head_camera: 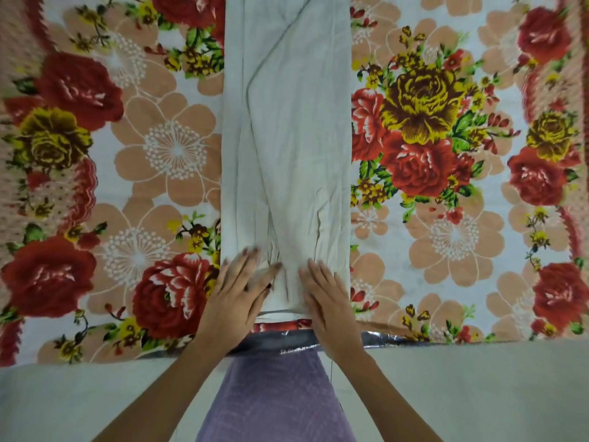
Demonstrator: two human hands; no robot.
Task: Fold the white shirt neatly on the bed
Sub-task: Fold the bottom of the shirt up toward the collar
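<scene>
The white shirt [287, 138], folded to a long narrow band, lies flat down the middle of the bed [462, 298]. Its length runs away from you and out of the top of the view. Its two long edges are straight and roughly parallel. Its near short edge lies just inside the near edge of the bed, with a thin strip of sheet showing between the two. Wide stretches of flat flowered sheet [165, 148] flank the band on both sides, giving you room to the left and right. Long diagonal creases cross the band, and a short dark crease marks its right part near your end.

A dark shiny strip [376, 338] runs along the near edge of the bed. Below it is a pale plain surface [478, 393], and between your forearms lies lilac cloth [274, 403].

Your right hand [328, 291] lies palm down on the near right corner of the band, fingers straight and slightly apart. Its grip is fully open and holds nothing. Your left hand [236, 288] lies on the near left corner, partly over the sheet, with fingers spread and fairly straight. This hand is blurred, and a small fold of cloth shows between thumb and forefinger. Whether that grip pinches the fold cannot be told.
</scene>
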